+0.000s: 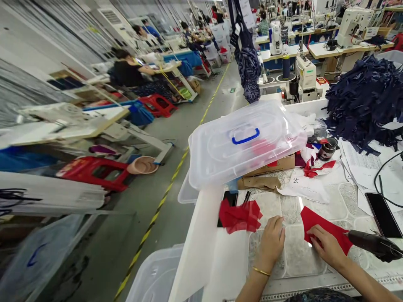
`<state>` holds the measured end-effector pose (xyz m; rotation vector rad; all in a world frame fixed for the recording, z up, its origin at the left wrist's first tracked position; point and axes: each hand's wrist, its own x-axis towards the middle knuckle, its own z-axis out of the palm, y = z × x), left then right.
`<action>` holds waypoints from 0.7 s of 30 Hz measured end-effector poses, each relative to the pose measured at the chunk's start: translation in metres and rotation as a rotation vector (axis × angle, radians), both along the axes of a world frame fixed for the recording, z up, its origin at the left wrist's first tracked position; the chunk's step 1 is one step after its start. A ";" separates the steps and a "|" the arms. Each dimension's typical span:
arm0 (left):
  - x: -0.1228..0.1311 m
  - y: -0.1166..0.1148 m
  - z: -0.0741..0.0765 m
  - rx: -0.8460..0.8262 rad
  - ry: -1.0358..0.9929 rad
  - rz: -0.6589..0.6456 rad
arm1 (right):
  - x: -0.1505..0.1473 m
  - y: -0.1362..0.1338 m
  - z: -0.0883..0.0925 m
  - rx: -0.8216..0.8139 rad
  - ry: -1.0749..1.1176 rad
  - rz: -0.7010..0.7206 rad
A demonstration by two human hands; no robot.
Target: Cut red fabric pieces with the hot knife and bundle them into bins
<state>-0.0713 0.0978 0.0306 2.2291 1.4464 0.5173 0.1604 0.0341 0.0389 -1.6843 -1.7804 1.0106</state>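
Red cloth piece (325, 223), apparently being positioned.
Right hand (325, 245) bent over it, pinch unclear; left hand (273, 237) slack, empty; flattening likely called for next.

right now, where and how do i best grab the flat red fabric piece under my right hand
Pinch the flat red fabric piece at its upper left corner, the left hand probably best coming from the left: that corner is uncovered, while the right hand covers part of the lower edge and the black elongated tool overlaps the right end.
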 end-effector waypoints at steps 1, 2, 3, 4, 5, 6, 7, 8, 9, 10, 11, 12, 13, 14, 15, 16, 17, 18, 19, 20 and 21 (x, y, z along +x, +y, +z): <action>0.007 0.006 0.000 -0.016 -0.011 -0.027 | 0.000 0.003 0.000 -0.004 -0.002 -0.006; 0.012 0.013 0.000 -0.025 -0.022 -0.045 | -0.002 0.006 0.000 -0.008 -0.003 -0.010; 0.017 0.019 -0.002 -0.026 -0.033 -0.051 | -0.004 0.009 0.000 -0.007 -0.001 -0.015; 0.020 0.026 -0.003 -0.021 -0.042 -0.046 | -0.006 0.012 0.001 -0.003 0.004 -0.025; 0.023 0.034 -0.006 -0.015 -0.049 -0.034 | -0.010 0.013 0.002 0.003 0.009 -0.040; 0.026 0.041 -0.009 -0.010 -0.050 -0.022 | -0.013 0.015 0.003 0.008 0.013 -0.058; 0.028 0.048 -0.011 -0.004 -0.039 -0.014 | -0.017 0.016 0.004 0.011 0.012 -0.077; 0.030 0.054 -0.014 0.004 -0.014 -0.008 | -0.021 0.016 0.005 0.010 0.007 -0.095; 0.031 0.060 -0.017 0.015 0.027 -0.008 | -0.024 0.016 0.006 0.006 -0.002 -0.110; 0.032 0.066 -0.019 0.028 0.078 -0.012 | -0.027 0.016 0.007 0.000 -0.013 -0.122; 0.033 0.072 -0.021 0.041 0.134 -0.018 | -0.029 0.016 0.007 -0.007 -0.023 -0.130; 0.033 0.077 -0.022 0.053 0.189 -0.024 | -0.031 0.016 0.008 -0.013 -0.030 -0.138; 0.033 0.082 -0.024 0.064 0.236 -0.030 | -0.032 0.016 0.008 -0.018 -0.034 -0.146; 0.032 0.087 -0.026 0.074 0.271 -0.036 | -0.032 0.017 0.007 -0.022 -0.035 -0.155; 0.031 0.092 -0.028 0.084 0.294 -0.040 | -0.032 0.018 0.007 -0.025 -0.034 -0.164; 0.030 0.096 -0.031 0.096 0.307 -0.045 | -0.032 0.020 0.006 -0.026 -0.033 -0.172; 0.029 0.101 -0.033 0.108 0.309 -0.052 | -0.032 0.022 0.005 -0.028 -0.034 -0.182; 0.027 0.105 -0.036 0.123 0.302 -0.060 | -0.032 0.024 0.004 -0.031 -0.039 -0.190; 0.026 0.108 -0.039 0.140 0.288 -0.068 | -0.032 0.027 0.002 -0.035 -0.046 -0.197; 0.024 0.112 -0.042 0.160 0.269 -0.077 | -0.032 0.029 0.002 -0.040 -0.054 -0.201; 0.023 0.114 -0.044 0.179 0.249 -0.085 | -0.033 0.032 0.001 -0.043 -0.061 -0.203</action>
